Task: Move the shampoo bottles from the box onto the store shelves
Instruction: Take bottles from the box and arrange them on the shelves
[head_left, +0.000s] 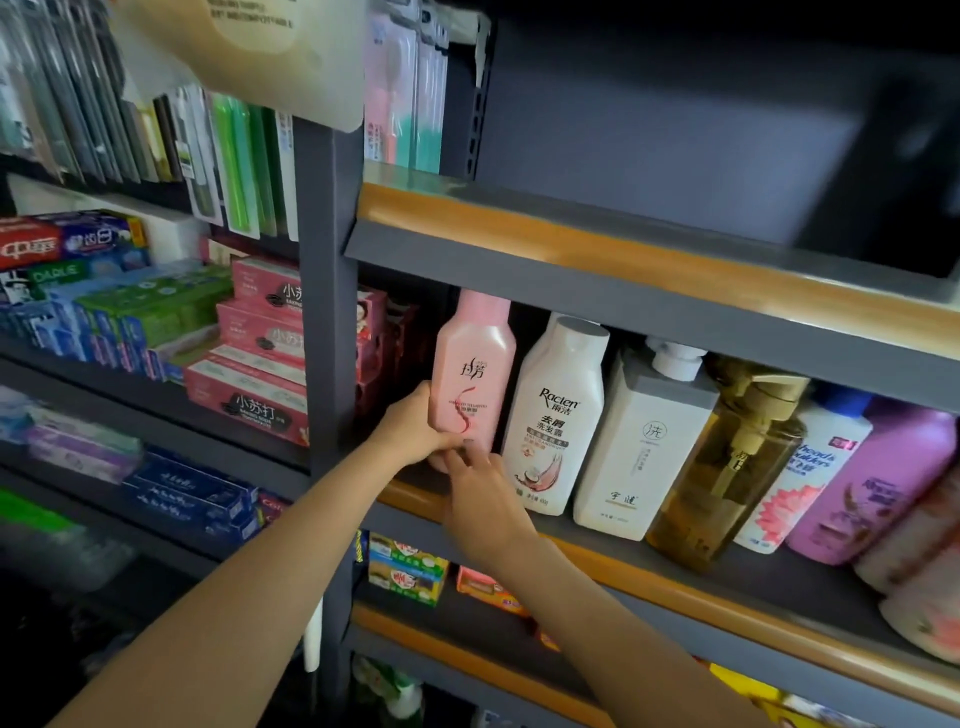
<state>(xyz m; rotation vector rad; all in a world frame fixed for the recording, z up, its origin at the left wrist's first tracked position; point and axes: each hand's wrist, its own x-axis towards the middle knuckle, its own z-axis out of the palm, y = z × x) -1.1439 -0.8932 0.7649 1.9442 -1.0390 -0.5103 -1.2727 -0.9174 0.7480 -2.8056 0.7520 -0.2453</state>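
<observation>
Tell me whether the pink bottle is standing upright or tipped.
Upright: the pink bottle has its cap on top and base by the shelf edge, left hand gripping it, right hand touching.

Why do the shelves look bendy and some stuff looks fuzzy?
In the head view, the wide lens bows the shelf edge; the toothpaste boxes and the corners smear with blur; the upper right is dark; the pink bottle in the left hand and right hand stays sharp.

Shop: stocked shelves of toiletries.
</observation>
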